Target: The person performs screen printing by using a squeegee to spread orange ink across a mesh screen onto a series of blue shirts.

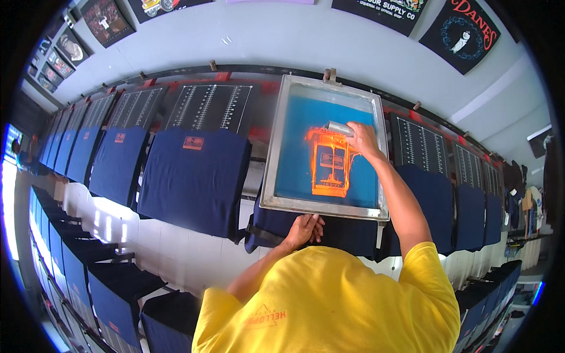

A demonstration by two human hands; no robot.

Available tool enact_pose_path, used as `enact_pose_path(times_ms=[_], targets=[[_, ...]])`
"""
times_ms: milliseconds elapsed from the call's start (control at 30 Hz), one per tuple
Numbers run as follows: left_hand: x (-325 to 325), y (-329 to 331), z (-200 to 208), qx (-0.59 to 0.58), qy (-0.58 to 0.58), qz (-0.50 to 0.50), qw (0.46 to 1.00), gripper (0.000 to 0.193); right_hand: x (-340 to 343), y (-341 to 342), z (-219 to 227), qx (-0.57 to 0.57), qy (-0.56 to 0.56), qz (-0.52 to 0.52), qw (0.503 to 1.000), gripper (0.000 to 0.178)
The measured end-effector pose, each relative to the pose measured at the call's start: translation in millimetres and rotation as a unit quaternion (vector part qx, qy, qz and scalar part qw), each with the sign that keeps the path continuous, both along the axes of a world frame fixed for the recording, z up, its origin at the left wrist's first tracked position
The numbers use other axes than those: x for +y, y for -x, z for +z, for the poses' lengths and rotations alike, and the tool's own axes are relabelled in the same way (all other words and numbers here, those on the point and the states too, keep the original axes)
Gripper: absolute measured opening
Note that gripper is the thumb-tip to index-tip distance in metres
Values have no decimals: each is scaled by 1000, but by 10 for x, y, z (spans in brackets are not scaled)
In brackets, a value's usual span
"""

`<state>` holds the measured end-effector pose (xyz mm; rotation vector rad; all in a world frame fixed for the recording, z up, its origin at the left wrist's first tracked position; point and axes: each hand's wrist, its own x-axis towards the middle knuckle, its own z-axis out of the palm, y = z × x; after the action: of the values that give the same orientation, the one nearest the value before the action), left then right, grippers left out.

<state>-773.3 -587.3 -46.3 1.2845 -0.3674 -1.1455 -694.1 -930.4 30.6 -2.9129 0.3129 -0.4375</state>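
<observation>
A silver metal-framed printing screen (276,147) with blue mesh lies over a board dressed in a navy T-shirt (347,232). Bright orange ink (331,187) is smeared around a small rectangular design in the mesh's middle. My right hand (362,140) is closed on a squeegee (339,128) with a silver handle, at the far end of the ink. Its blade is not clearly visible. My left hand (306,229) is at the screen's near edge, over the navy cloth, with fingers curled; what they hold, if anything, is hidden.
To the left, several boards carry navy T-shirts (194,176) with small orange prints; more dressed boards (421,200) continue on the right. Another row of shirts (118,288) stands behind me on the left. A dark rail (176,71) runs along the white wall, where printed samples (462,35) hang.
</observation>
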Motion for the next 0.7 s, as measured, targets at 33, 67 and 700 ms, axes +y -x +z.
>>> enact_pose_path(times_ms=[33,67,700], targets=[[1,9,12,2,-3,6,1000,40,21,-32,-14,1,-2,-5,1000,29],[-4,18,24,5,-7,10,1000,40,30,-21,-23,14,8,-1,1000,29],[-11,8,-10,20,-6,32,999,35,1183,1409,224,16,-17,58,998,35]])
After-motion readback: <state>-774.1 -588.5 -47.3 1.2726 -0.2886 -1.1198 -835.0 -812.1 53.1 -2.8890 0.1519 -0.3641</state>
